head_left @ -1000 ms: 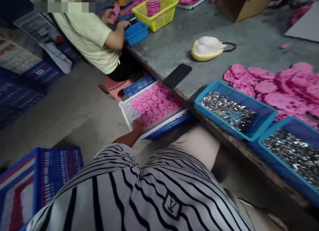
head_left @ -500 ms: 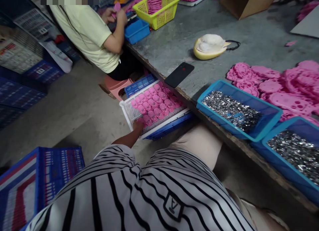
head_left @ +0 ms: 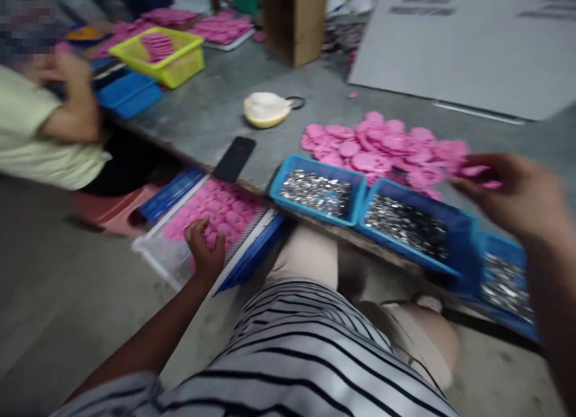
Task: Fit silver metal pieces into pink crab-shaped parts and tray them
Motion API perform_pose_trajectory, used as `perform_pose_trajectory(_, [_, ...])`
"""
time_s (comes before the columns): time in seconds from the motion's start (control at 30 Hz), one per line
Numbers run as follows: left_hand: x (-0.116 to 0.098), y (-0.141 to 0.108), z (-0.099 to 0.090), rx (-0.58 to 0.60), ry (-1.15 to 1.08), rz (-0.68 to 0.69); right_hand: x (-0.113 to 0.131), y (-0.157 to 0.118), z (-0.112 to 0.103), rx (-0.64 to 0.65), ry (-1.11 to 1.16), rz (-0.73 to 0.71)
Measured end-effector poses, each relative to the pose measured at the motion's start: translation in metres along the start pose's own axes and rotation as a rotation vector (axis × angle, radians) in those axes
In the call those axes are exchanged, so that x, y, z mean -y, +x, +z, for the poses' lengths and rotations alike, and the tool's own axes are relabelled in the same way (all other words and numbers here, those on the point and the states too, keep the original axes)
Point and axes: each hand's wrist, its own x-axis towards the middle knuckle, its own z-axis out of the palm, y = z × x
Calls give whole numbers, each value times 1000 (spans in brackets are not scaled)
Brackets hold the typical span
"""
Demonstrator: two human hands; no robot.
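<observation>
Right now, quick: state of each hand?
Left hand: open, fingers loosely curled over the tray, nothing visibly held.
Right hand: at the pink pieces; blur hides whether it grips any.

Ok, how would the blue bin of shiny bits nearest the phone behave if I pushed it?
The blue bin would probably feel heavy for its size, given the metallic-looking bits inside. It looks low and broad, so it should slide rather than tip. With its open top, a jolt might spill some.
</observation>
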Motion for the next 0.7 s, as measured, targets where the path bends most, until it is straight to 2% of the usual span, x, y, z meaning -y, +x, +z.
perform_pose_trajectory(0.03, [-19, -9, 8, 111, -213, 176, 5, -12, -10, -14, 10, -115])
perform_pose_trajectory(0.07, [-39, -19, 15, 315, -414, 248, 15, -24, -15, -24, 26, -288])
perform_pose_trajectory(0.1, [-59, -32, 21, 584, -578, 215, 28, -38, -16, -30, 46, -521])
perform_pose_trajectory(0.13, [-79, -45, 28, 840, -742, 99, 43, -53, -13, -53, 43, -705])
perform_pose_trajectory(0.17, [-98, -58, 33, 1067, -894, -73, 59, -68, -9, -72, 7, -833])
perform_pose_trajectory(0.23, [-131, -78, 42, 1260, -1083, -387, 82, -98, 2, -78, -62, -1024])
perform_pose_trajectory(0.3, [-153, -88, 49, 1232, -1114, -587, 89, -118, 10, -18, -58, -1080])
perform_pose_trajectory(0.37, [-166, -89, 53, 1173, -1072, -674, 78, -121, 14, 41, 64, -1029])
perform_pose_trajectory(0.43, [-171, -86, 54, 1170, -1032, -681, 56, -106, 16, 60, 158, -830])
perform_pose_trajectory(0.47, [-171, -85, 54, 1178, -1024, -668, 44, -95, 18, 30, 125, -648])
perform_pose_trajectory(0.5, [-172, -84, 55, 1190, -1017, -654, 33, -82, 20, 44, 21, -453])
perform_pose_trajectory(0.53, [-172, -85, 55, 1198, -1010, -643, 24, -71, 23, 125, -105, -292])
perform_pose_trajectory(0.57, [-172, -85, 55, 1197, -1004, -638, 18, -61, 26, 253, -220, -207])
perform_pose_trajectory(0.63, [-172, -87, 56, 1188, -982, -642, 15, -49, 33, 406, -345, -156])
perform_pose_trajectory(0.7, [-171, -88, 56, 1178, -956, -648, 17, -46, 36, 443, -366, -169])
